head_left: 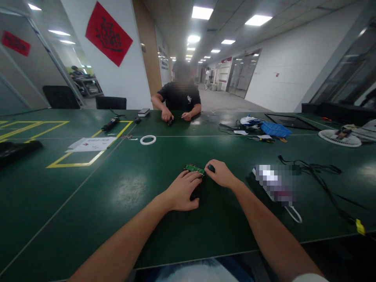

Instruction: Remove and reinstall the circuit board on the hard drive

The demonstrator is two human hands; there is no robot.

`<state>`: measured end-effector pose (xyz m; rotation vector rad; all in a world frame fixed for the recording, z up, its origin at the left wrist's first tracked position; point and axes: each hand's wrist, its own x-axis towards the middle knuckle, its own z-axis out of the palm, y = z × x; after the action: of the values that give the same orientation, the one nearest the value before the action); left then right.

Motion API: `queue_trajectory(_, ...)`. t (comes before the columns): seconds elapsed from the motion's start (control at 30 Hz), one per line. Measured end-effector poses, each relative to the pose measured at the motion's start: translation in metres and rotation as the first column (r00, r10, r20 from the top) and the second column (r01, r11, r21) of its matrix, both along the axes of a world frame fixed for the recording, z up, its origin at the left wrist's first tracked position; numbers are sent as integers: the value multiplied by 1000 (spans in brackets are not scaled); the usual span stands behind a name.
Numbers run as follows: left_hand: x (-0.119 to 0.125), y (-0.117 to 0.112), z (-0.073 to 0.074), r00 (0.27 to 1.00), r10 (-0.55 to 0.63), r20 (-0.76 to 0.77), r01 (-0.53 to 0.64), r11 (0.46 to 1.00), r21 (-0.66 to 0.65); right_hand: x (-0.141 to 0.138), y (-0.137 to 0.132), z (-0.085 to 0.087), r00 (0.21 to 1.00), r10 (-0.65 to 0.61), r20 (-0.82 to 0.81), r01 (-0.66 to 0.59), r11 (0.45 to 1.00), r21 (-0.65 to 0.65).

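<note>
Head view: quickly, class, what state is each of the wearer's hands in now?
Left hand: fingers on the green circuit board; whether it grips cannot be told.
Right hand: curled at the board's right end; any hold cannot be told.

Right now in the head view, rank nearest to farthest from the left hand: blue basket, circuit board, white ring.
1. Circuit board: touching the left hand.
2. White ring: ahead, to the left.
3. Blue basket: ahead, well to the right.

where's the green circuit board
Middle of the head view: the green circuit board is partly under the left hand, the right hand at its right end.
</note>
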<state>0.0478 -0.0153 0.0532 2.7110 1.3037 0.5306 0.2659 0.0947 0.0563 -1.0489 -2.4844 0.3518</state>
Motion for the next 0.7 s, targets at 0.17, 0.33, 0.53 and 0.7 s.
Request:
queue_trajectory(0.17,3,-2,0,1000,15,0,-15,1000,-21,-5,-4,-2,997,26,66,-27,999,18)
queue_trajectory(0.33,7,-2,-3,997,56,44,-56,998,-5,-6,-7,-1,989,0,149,-8,999,53)
queue_trajectory(0.53,9,-2,-6,992,114,60,-114,993,11,-9,-9,3,982,3,190,-13,999,51)
queue_trajectory(0.7,10,-1,-12,982,185,37,-187,982,33,-9,-8,2,985,34,168,-49,995,82)
